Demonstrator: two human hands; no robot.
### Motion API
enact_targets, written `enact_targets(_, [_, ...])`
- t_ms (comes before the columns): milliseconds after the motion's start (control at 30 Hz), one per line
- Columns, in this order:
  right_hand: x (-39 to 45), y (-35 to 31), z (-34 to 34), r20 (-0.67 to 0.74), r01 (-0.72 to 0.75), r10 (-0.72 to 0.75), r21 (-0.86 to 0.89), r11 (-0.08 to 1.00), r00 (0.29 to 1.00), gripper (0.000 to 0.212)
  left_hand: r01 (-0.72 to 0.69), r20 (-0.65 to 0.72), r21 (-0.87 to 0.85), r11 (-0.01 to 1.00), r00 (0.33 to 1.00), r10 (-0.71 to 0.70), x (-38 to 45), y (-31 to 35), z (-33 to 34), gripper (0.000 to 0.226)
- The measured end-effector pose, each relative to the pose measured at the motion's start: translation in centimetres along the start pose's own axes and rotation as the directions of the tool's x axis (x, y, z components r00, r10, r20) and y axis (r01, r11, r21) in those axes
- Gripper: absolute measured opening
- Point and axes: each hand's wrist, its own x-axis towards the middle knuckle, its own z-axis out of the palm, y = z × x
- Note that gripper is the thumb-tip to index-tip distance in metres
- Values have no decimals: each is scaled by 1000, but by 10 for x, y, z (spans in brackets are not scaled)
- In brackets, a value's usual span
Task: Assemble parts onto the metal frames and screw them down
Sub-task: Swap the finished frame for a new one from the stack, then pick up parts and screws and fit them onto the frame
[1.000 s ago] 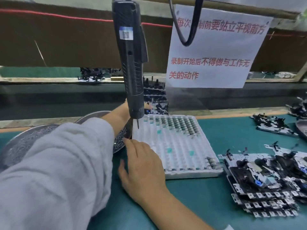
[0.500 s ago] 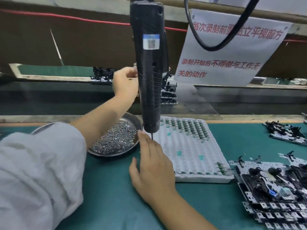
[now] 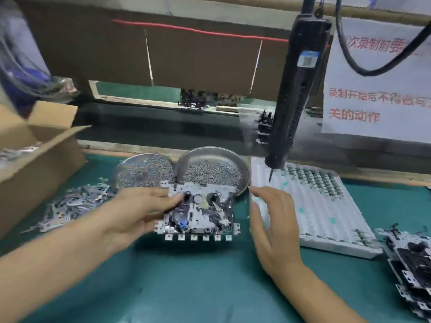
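Much is blurred, so fine detail is hard to read. At the left edge a cardboard box (image 3: 35,157) is cut off by the picture, and the metal bits inside it show only as a grey smear. Loose flat metal parts (image 3: 70,206) lie heaped on the green mat (image 3: 186,287) beside the box; their shapes cannot be told apart. At the right edge a stack of frames (image 3: 410,264) is cut off too. The paper sign (image 3: 377,89) runs out of the picture, so its red text is only partly legible. The driver (image 3: 296,94) hangs from above, its top out of view, with its bit just over the far left corner of the white tray (image 3: 310,206).

The frame (image 3: 198,210) sits at the middle of the picture, in front of 2 round metal dishes (image 3: 214,169) of small screws and hiding their near rims. It is a pale metal plate crowded with dark parts, with 2 black round knobs near its top and a row of 6 small square tabs along its near edge. The left hand (image 3: 137,213) grips its left side, thumb on top near the left knob, fingers hidden beneath. Whether the frame rests on the mat or is held above it cannot be told.

The right hand (image 3: 270,224) holds nothing, fingers loosely spread, just right of the frame at the tray's left edge.
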Motion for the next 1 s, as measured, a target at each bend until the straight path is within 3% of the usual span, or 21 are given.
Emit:
enact_targets(67, [-4, -9, -1, 131, 196, -204, 76, 978, 970, 25, -7, -25, 15, 1000, 1000, 7, -8, -18, -2, 56])
enact_targets(133, [-8, -20, 0, 340, 360, -383, 130, 924, 859, 29, -18, -43, -29, 999, 999, 16, -12, -27, -2, 58])
enact_targets(200, [-11, -25, 3, 516, 464, -449, 110, 879, 729, 40, -9, -21, -74, 997, 1000, 8, -12, -27, -6, 52])
enact_targets(233, [-11, -26, 4, 567, 493, -447, 82, 866, 691, 42, -7, 0, -11, 1000, 1000, 7, -11, -25, -10, 45])
enact_targets(300, [-11, -26, 6, 602, 501, -421, 39, 864, 679, 37, -62, 6, 286, 956, 998, 63, -8, -19, -23, 29])
enact_targets(333, [-11, -26, 6, 603, 492, -408, 29, 870, 685, 34, -134, -18, 472, 872, 987, 161, -5, -17, -32, 21])
enact_targets(400, [-12, -26, 7, 604, 480, -390, 14, 877, 695, 32, -203, -78, 813, 546, 891, 448, 0, -12, -52, 15])
enact_targets(433, [-12, -27, 8, 609, 477, -381, 5, 879, 696, 32, -162, -94, 909, 383, 818, 568, 1, -9, -60, 14])
enact_targets(467, [-13, -26, 9, 614, 467, -369, 1, 884, 698, 31, -120, -97, 950, 289, 765, 636, 3, -7, -67, 13])
enact_targets(500, [-13, -26, 10, 618, 451, -352, -3, 893, 703, 31, -101, -96, 961, 257, 750, 654, 6, -5, -73, 15])
enact_targets(667, [-12, -27, 10, 608, 399, -309, -13, 917, 732, 32, -120, -71, 950, 289, 818, 572, 24, -17, -82, 36])
enact_targets(833, [-12, -26, 10, 607, 376, -301, 3, 926, 736, 32, -171, -92, 931, 321, 743, 663, 26, -24, -82, 28])
enact_targets(1000, [-13, -24, 11, 615, 361, -299, 25, 932, 729, 34, -201, -100, 912, 357, 737, 669, 23, -24, -86, 28])
